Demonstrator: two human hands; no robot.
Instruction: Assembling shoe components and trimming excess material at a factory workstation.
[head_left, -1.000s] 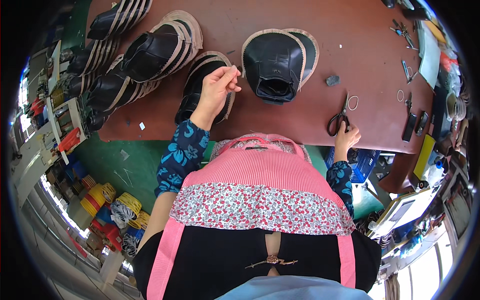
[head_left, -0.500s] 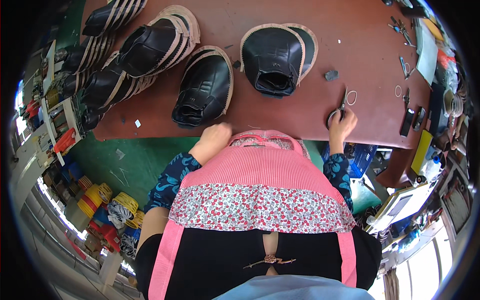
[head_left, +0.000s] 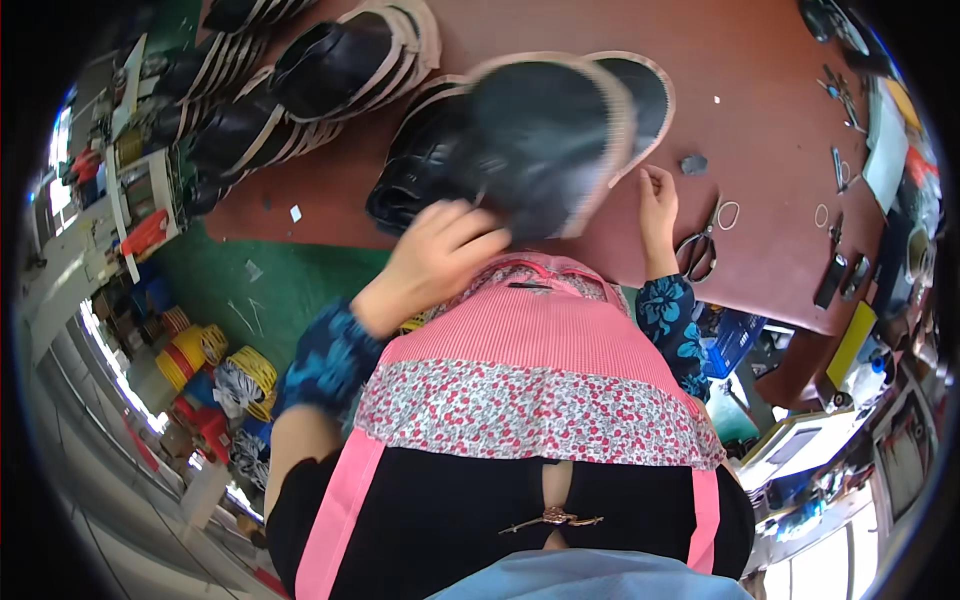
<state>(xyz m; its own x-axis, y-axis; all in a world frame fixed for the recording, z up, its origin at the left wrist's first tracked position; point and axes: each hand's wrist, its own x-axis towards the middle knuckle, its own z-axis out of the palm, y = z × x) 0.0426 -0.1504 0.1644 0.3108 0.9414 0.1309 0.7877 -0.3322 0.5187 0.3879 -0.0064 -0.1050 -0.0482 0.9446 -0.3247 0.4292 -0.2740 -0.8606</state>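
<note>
A black leather shoe upper [head_left: 545, 130] with a tan notched edge is smeared by motion in front of me. My left hand [head_left: 440, 255] is closed at its lower left end, with the fingertips blurred. Partly under it lies a second upper [head_left: 640, 95], flat on the table. Beside that one's right edge is my right hand [head_left: 657, 205], its fingertips drawn together and nothing visible between them. Black-handled scissors [head_left: 700, 252] rest on the table right of my right wrist. Another black upper [head_left: 410, 165] lies to the left, partly covered by the blurred one.
Stacks of black uppers [head_left: 330, 70] fill the table's far left. A grey block [head_left: 693, 164], a rubber band [head_left: 729, 214] and small tools [head_left: 842, 95] lie on the right of the brown table [head_left: 770, 250]. A blue basket [head_left: 735, 340] sits below the edge.
My right hand has let go of the scissors and moved left to the uppers. My left hand has risen to the top upper, which has shifted left and toward me.
</note>
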